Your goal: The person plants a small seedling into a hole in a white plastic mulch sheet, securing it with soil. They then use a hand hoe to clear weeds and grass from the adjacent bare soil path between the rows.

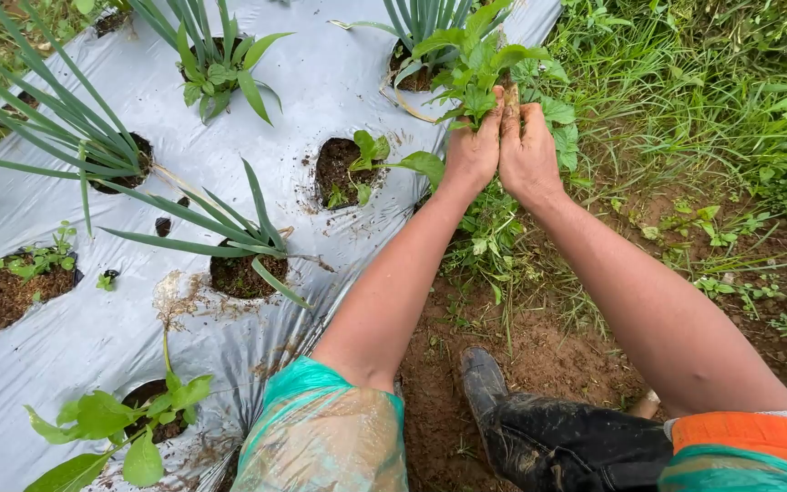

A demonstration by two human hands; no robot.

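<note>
Your left hand (471, 150) and your right hand (528, 153) are side by side, touching, both squeezed tight around the stem of a leafy green weed (485, 68). The weed stands far from you, at the right edge of the silver plastic sheet (321, 73). Your muddy black boot (485, 383) rests near you on the brown dirt (539, 351).

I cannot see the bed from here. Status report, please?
Left hand and right hand both shut on leafy weed. Weed upright at edge of silver mulch sheet. Nothing in the way.
</note>
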